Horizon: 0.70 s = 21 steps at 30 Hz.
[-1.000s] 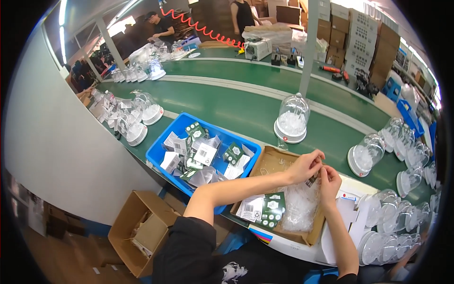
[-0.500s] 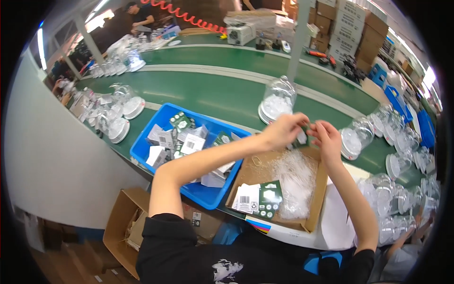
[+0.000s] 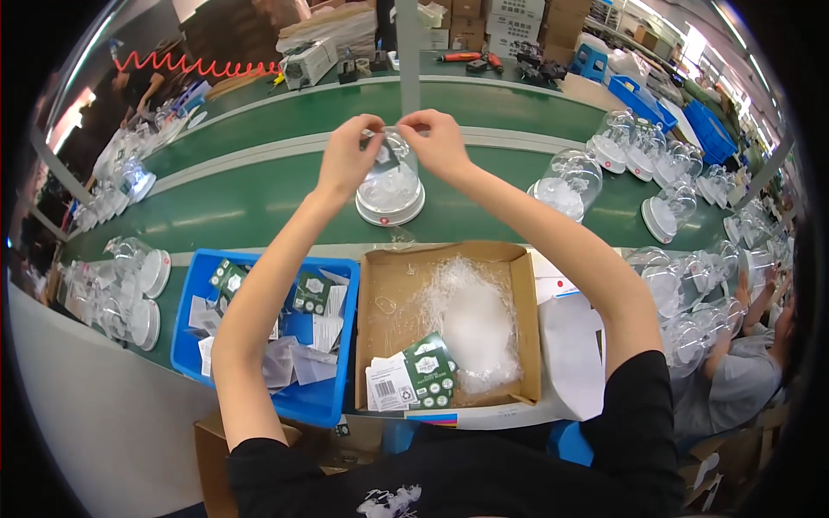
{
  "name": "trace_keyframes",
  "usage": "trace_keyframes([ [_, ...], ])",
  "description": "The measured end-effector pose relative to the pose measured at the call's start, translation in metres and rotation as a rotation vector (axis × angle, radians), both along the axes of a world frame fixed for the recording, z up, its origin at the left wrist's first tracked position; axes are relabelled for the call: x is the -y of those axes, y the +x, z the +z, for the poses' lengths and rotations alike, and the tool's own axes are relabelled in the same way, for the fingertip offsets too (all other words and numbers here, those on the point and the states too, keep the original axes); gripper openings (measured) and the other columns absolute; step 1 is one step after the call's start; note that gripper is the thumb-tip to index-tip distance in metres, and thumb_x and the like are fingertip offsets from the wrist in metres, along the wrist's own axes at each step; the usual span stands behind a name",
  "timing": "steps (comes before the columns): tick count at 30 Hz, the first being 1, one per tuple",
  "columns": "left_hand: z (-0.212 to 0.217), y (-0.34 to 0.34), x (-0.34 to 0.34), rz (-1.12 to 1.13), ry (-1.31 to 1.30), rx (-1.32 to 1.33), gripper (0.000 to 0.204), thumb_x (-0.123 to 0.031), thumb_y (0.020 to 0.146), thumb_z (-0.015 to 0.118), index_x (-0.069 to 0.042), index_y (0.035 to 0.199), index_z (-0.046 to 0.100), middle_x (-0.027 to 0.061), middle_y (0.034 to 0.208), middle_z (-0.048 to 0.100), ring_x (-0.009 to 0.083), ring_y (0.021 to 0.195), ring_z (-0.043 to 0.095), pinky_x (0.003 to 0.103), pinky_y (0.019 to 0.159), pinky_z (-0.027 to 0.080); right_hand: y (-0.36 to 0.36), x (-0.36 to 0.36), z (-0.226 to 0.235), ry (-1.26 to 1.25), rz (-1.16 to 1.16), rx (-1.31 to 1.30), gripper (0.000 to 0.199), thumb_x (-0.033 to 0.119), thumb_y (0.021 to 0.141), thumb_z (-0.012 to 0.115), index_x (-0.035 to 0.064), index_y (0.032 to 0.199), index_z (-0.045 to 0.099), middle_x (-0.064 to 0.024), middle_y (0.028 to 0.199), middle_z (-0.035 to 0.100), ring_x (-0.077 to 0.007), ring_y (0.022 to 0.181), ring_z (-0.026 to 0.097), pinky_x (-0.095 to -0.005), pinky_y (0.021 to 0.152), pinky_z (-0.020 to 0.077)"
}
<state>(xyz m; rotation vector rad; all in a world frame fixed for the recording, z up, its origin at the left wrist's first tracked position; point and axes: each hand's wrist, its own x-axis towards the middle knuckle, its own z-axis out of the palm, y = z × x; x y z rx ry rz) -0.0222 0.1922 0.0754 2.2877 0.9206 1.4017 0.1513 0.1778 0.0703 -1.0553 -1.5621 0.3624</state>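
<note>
A clear dome (image 3: 400, 173) on a round white base stands upright on the green bench, with whitish contents inside. Both hands meet at its top, fingers pinched. My left hand (image 3: 350, 151) is at the left of the knob and my right hand (image 3: 436, 142) at the right. Below the fingertips a dark green hang tag (image 3: 387, 154) lies against the dome's front; the thin loop it hangs by is too fine to see. Nearer me, a shallow cardboard box (image 3: 401, 328) holds a pile of clear plastic strands (image 3: 479, 332) and several green and white cards (image 3: 414, 377).
A blue bin (image 3: 341, 380) with several tags and cards stands left of the box. More domes (image 3: 570, 186) crowd the right side, others (image 3: 142, 276) the far left. Grey rails (image 3: 285, 147) cross the bench, with a post (image 3: 408, 52) behind. Another person (image 3: 734, 371) sits at right.
My view has turned right. My hands, with the tag hanging beneath them, have gone from above the cardboard box to the top of the dome.
</note>
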Motion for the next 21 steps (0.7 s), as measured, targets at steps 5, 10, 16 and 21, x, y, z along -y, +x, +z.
trace_keyframes([
  [5, -0.003, -0.015, -0.024, 0.071, -0.087, 0.015, 0.018, -0.002, 0.083, 0.065, 0.0, 0.101, 0.064, 0.0077, 0.089, 0.066, 0.014, 0.069, 0.062, 0.027, 0.064, 0.05, -0.026, -0.032, -0.004, 0.013, -0.107, 0.068, 0.017, 0.024, 0.073, 0.068, 0.0074, 0.075, 0.072, -0.0149, 0.087, 0.067, -0.0321, 0.086, 0.064, -0.0392, 0.079, 0.0503],
  [10, 0.002, -0.011, -0.03, 0.088, -0.137, -0.026, 0.021, -0.004, 0.082, 0.066, -0.001, 0.103, 0.065, 0.0084, 0.087, 0.067, 0.0158, 0.07, 0.062, 0.028, 0.065, 0.05, -0.013, -0.048, -0.012, -0.165, -0.147, 0.051, 0.017, 0.024, 0.071, 0.069, 0.0084, 0.076, 0.074, -0.0153, 0.084, 0.069, -0.0308, 0.084, 0.066, -0.0382, 0.079, 0.0517],
  [16, -0.007, -0.027, -0.042, 0.101, -0.12, -0.097, 0.021, -0.007, 0.08, 0.068, -0.001, 0.101, 0.068, 0.0107, 0.085, 0.069, 0.0166, 0.074, 0.063, 0.029, 0.07, 0.051, -0.019, -0.048, -0.013, -0.338, -0.065, 0.014, 0.022, 0.027, 0.067, 0.07, 0.0073, 0.076, 0.074, -0.0153, 0.077, 0.069, -0.0286, 0.076, 0.068, -0.0374, 0.075, 0.0533],
  [21, -0.006, -0.047, -0.044, 0.116, -0.004, -0.199, 0.03, -0.006, 0.076, 0.068, 0.0, 0.105, 0.066, 0.013, 0.094, 0.068, 0.0233, 0.086, 0.065, 0.033, 0.08, 0.051, -0.031, -0.06, -0.023, -0.113, -0.037, 0.192, 0.028, 0.029, 0.067, 0.067, 0.0034, 0.076, 0.073, -0.0166, 0.073, 0.068, -0.0294, 0.073, 0.068, -0.0376, 0.071, 0.0534],
])
